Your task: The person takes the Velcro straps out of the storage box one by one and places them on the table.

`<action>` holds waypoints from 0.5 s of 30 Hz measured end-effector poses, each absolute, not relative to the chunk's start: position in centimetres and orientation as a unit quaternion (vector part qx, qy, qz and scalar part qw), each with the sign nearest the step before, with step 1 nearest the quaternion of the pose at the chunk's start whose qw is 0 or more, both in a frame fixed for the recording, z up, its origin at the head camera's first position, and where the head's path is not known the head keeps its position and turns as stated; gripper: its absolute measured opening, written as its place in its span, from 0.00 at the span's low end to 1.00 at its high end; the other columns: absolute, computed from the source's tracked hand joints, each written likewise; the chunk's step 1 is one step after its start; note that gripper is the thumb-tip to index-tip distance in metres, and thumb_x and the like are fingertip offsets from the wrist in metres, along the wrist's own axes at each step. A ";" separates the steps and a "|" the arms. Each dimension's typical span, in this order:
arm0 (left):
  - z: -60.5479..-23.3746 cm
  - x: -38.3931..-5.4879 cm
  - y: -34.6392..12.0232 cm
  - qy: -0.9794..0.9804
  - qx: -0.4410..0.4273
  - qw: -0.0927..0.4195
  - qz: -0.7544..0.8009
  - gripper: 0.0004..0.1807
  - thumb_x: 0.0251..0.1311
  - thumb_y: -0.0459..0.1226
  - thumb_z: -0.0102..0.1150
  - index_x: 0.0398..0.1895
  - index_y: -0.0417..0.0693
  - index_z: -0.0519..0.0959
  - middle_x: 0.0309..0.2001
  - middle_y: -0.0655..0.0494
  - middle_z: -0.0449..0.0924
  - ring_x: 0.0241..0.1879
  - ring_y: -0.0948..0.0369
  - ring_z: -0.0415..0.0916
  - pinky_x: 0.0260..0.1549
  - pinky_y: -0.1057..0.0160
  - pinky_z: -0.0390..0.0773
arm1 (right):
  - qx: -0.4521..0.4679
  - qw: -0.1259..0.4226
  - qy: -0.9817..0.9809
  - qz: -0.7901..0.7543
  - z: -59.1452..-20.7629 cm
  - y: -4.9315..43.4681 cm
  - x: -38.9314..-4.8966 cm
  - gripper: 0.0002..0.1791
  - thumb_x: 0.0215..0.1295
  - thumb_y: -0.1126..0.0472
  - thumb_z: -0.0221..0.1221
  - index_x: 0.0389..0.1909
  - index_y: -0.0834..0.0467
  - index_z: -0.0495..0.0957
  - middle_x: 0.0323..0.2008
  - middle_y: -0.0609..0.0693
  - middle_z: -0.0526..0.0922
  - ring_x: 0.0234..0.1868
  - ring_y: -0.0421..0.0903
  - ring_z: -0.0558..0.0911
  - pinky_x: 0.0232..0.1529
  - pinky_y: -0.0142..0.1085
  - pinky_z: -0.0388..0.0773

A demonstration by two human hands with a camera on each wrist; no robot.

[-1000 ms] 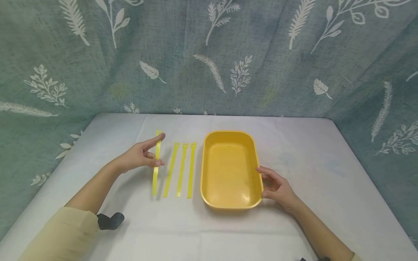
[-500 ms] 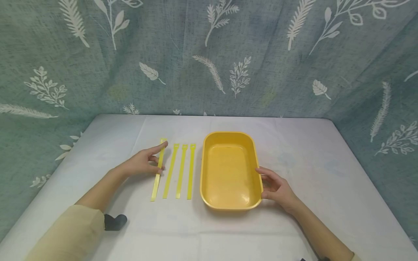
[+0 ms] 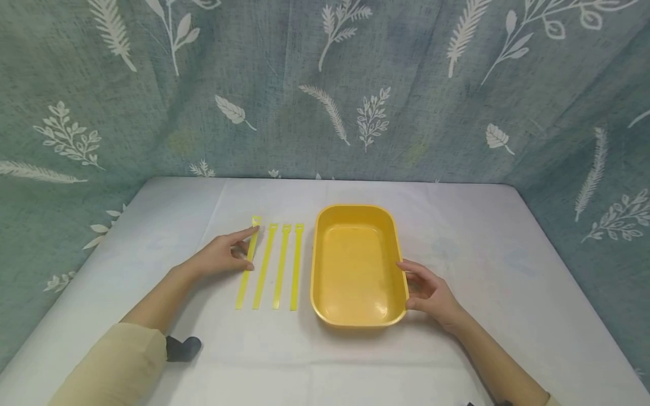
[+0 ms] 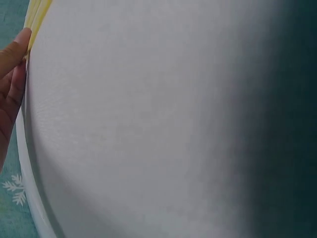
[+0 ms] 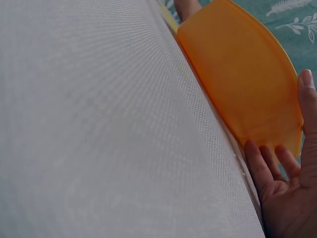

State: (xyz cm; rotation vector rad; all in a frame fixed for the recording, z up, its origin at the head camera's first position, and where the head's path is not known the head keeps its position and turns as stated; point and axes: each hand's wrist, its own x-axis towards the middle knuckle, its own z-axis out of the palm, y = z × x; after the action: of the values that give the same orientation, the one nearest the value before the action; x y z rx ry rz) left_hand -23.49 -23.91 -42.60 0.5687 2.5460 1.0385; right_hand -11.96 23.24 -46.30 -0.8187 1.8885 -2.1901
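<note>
Several flat yellow cable straps with slotted heads lie side by side in the head view. My left hand (image 3: 218, 256) is at the leftmost strap (image 3: 242, 290), index fingertip near its head and thumb tip on its middle. That strap looks flat on the white cloth, slightly slanted. In the left wrist view my thumb (image 4: 22, 39) meets the strap (image 4: 38, 17). On the right, my right hand (image 3: 434, 293) touches the right side of a yellow plastic tray (image 3: 355, 265), with fingers spread along its rim. In the right wrist view the fingers (image 5: 257, 163) rest against the tray's outer wall.
The other straps (image 3: 280, 270) stand in a near-parallel row between my left hand and the tray. White cloth (image 3: 355, 366) covers the table, and a green leaf-patterned curtain (image 3: 284, 124) hangs behind it. A dark object (image 3: 184, 349) shows by my left sleeve.
My left hand has brought the leftmost strap down and slightly right, from raised to lying flat beside the row. My right hand and the tray have stayed in place.
</note>
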 end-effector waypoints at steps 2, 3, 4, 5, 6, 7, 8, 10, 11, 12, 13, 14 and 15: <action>-42.6 -23.5 -23.9 0.904 0.209 0.146 0.344 0.49 0.46 0.41 0.73 0.71 0.43 0.59 0.60 0.37 0.69 0.40 0.57 0.77 0.37 0.67 0.78 | -0.272 0.067 0.626 -0.727 -46.2 23.2 -12.0 0.36 0.57 0.63 0.65 0.66 0.63 0.64 0.66 0.42 0.65 0.57 0.41 0.76 0.49 0.35 0.78; -42.6 -23.5 -23.9 0.908 0.217 0.133 0.333 0.47 0.46 0.42 0.73 0.70 0.41 0.61 0.62 0.38 0.66 0.41 0.57 0.76 0.37 0.67 0.78 | -0.270 0.068 0.626 -0.729 -46.1 23.2 -12.0 0.36 0.56 0.63 0.65 0.66 0.63 0.64 0.66 0.42 0.65 0.57 0.41 0.76 0.49 0.35 0.78; -42.7 -23.5 -23.9 0.911 0.223 0.122 0.325 0.46 0.46 0.42 0.73 0.68 0.40 0.63 0.64 0.38 0.64 0.41 0.57 0.74 0.36 0.67 0.77 | -0.269 0.068 0.627 -0.728 -46.0 23.2 -12.0 0.35 0.56 0.63 0.65 0.66 0.63 0.65 0.66 0.42 0.65 0.57 0.41 0.76 0.50 0.35 0.78; -42.7 -23.5 -24.0 0.914 0.227 0.111 0.317 0.45 0.45 0.43 0.73 0.67 0.39 0.64 0.64 0.39 0.62 0.41 0.57 0.71 0.36 0.67 0.76 | -0.268 0.068 0.627 -0.728 -46.0 23.2 -12.0 0.35 0.56 0.63 0.65 0.65 0.62 0.65 0.66 0.42 0.65 0.57 0.41 0.76 0.50 0.35 0.78; -42.7 -23.5 -24.0 0.917 0.227 0.105 0.310 0.44 0.45 0.43 0.74 0.66 0.39 0.66 0.62 0.41 0.64 0.39 0.58 0.70 0.35 0.67 0.75 | -0.266 0.069 0.627 -0.729 -46.0 23.2 -12.0 0.35 0.56 0.64 0.65 0.65 0.62 0.65 0.66 0.42 0.65 0.57 0.41 0.75 0.50 0.35 0.78; -42.8 -23.5 -24.1 0.919 0.226 0.100 0.306 0.43 0.44 0.43 0.74 0.65 0.39 0.67 0.57 0.43 0.66 0.38 0.58 0.69 0.34 0.67 0.73 | -0.265 0.071 0.627 -0.729 -45.9 23.1 -12.0 0.35 0.56 0.64 0.65 0.65 0.61 0.65 0.66 0.42 0.65 0.57 0.40 0.75 0.51 0.35 0.78; -42.8 -23.5 -24.1 0.921 0.227 0.096 0.303 0.43 0.44 0.44 0.74 0.64 0.38 0.68 0.53 0.44 0.67 0.36 0.59 0.67 0.33 0.67 0.72 | -0.264 0.071 0.627 -0.729 -45.9 23.1 -12.0 0.35 0.56 0.64 0.65 0.65 0.61 0.66 0.66 0.42 0.65 0.57 0.40 0.75 0.51 0.35 0.77; -42.9 -23.5 -24.1 0.923 0.223 0.095 0.299 0.42 0.43 0.44 0.74 0.63 0.37 0.70 0.46 0.48 0.66 0.34 0.59 0.65 0.32 0.68 0.70 | -0.265 0.070 0.628 -0.728 -45.9 23.1 -12.0 0.34 0.57 0.64 0.65 0.65 0.61 0.66 0.65 0.42 0.65 0.57 0.40 0.75 0.51 0.35 0.77; -42.9 -23.5 -24.1 0.924 0.222 0.097 0.296 0.41 0.44 0.44 0.74 0.62 0.37 0.70 0.43 0.49 0.66 0.34 0.59 0.64 0.32 0.68 0.70 | -0.265 0.070 0.628 -0.728 -46.0 23.1 -11.9 0.34 0.57 0.64 0.65 0.65 0.60 0.66 0.65 0.41 0.66 0.57 0.40 0.76 0.51 0.35 0.78; -42.9 -23.5 -24.1 0.925 0.220 0.099 0.294 0.41 0.44 0.44 0.74 0.62 0.36 0.71 0.42 0.50 0.65 0.33 0.59 0.63 0.32 0.68 0.70 | -0.266 0.070 0.629 -0.728 -46.0 23.1 -11.9 0.34 0.57 0.64 0.65 0.65 0.60 0.66 0.65 0.41 0.66 0.57 0.40 0.76 0.50 0.35 0.78; -42.9 -23.5 -24.1 0.926 0.218 0.101 0.292 0.40 0.44 0.45 0.74 0.61 0.36 0.71 0.40 0.50 0.65 0.33 0.60 0.63 0.32 0.68 0.70 | -0.266 0.069 0.630 -0.727 -46.0 23.1 -11.9 0.34 0.57 0.64 0.65 0.66 0.60 0.66 0.66 0.41 0.66 0.57 0.40 0.76 0.50 0.35 0.78; -42.9 -23.4 -24.1 0.926 0.217 0.104 0.291 0.40 0.45 0.45 0.73 0.61 0.36 0.71 0.40 0.50 0.66 0.33 0.60 0.63 0.32 0.68 0.70 | -0.265 0.069 0.631 -0.726 -46.0 23.1 -11.9 0.34 0.57 0.64 0.65 0.66 0.60 0.66 0.66 0.41 0.66 0.57 0.40 0.76 0.50 0.35 0.78; -42.8 -23.4 -24.0 0.927 0.213 0.107 0.291 0.39 0.45 0.44 0.73 0.61 0.36 0.72 0.39 0.51 0.66 0.34 0.59 0.64 0.33 0.68 0.70 | -0.264 0.070 0.631 -0.726 -46.1 23.1 -11.9 0.34 0.57 0.64 0.65 0.66 0.60 0.66 0.65 0.41 0.66 0.56 0.40 0.76 0.49 0.35 0.78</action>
State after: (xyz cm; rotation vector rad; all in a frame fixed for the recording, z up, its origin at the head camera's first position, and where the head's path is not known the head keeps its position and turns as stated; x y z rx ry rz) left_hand -23.39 -24.04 -42.83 0.6269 2.7276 0.8554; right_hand -11.90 23.13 -46.05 -0.7949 1.8996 -2.1841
